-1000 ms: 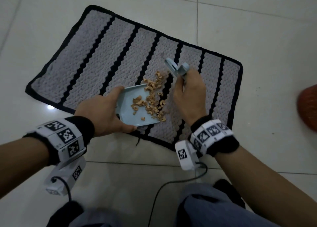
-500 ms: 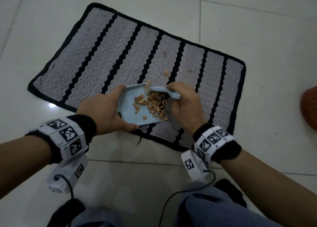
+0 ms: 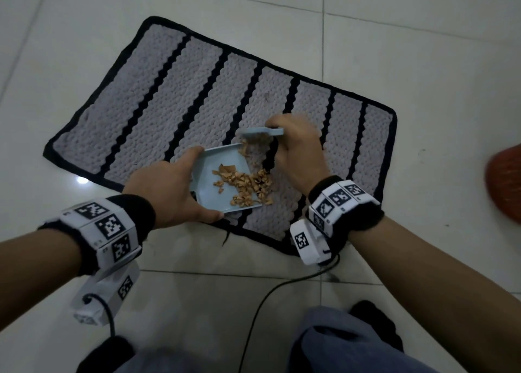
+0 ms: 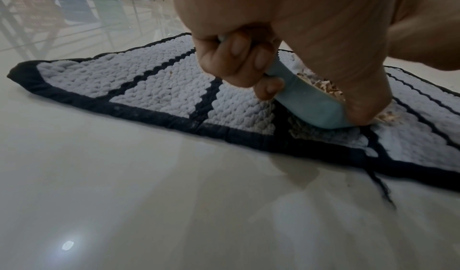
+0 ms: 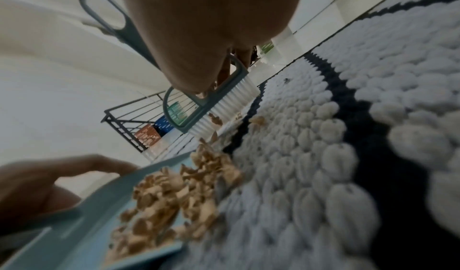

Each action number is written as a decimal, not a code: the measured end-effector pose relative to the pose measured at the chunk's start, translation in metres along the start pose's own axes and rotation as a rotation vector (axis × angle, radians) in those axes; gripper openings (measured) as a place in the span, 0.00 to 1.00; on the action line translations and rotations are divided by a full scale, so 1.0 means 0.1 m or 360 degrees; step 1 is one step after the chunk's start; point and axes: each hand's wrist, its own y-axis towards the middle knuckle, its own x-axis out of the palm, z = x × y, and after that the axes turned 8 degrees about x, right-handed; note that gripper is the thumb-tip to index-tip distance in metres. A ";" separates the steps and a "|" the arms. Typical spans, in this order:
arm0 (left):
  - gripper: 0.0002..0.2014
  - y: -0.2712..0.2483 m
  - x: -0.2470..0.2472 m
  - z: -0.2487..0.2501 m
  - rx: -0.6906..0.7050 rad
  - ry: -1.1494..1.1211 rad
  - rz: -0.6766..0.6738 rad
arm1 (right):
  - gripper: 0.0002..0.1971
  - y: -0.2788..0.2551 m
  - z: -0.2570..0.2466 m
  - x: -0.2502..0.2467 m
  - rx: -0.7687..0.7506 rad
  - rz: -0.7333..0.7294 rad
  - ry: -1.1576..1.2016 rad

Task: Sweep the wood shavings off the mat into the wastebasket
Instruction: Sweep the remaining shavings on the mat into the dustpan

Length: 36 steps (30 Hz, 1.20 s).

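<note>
On the near-right part of the grey chenille mat with black stripes and black border (image 3: 158, 104), the small pale-blue hand brush with white bristles (image 3: 263, 132) is working at the twelve o'clock corner of the pale-blue plastic dustpan (image 3: 210, 169), having swung up there from the pan's mouth where it lay half a second ago. The right hand (image 3: 296, 152) is grasping the brush, fingers curled round its handle; the left hand (image 3: 169, 186) is clenching the dustpan's rear wall, thumb along its near side, tilting the pan so that its lip is pressing into the pile. Most of the tan wood shavings (image 3: 242, 185) are now sitting inside the pan or heaped across its three o'clock lip, where a second ago they were strung out over the mat beyond it; a few are clinging under the bristles and some are lying on the mat just past the lip. By my judgement the gathering is nearly done, with one or two short strokes left before the lift. The orange-red mesh wastebasket (image 3: 507, 183) is standing on the white tiled floor (image 3: 423, 48) at three o'clock, well apart from the mat and partly cut off by the frame. The mat's near border is lying just beside the pan at six o'clock, so stray shavings could roll onto the tiles. Between mat and wastebasket the floor is offering open room for carrying the pan level.
</note>
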 end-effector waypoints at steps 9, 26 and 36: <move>0.59 0.02 0.01 -0.02 -0.0009 -0.0030 -0.0012 | 0.12 -0.72 -0.28 -0.01 0.0033 -0.0037 0.0060; 0.59 0.02 0.04 -0.04 0.0005 0.0014 -0.0003 | 0.12 -0.41 -0.26 0.21 0.0218 -0.0022 -0.0059; 0.60 0.02 0.02 -0.04 0.0013 0.0000 -0.0008 | 0.05 -0.50 -0.29 -0.21 0.0432 0.0212 0.0236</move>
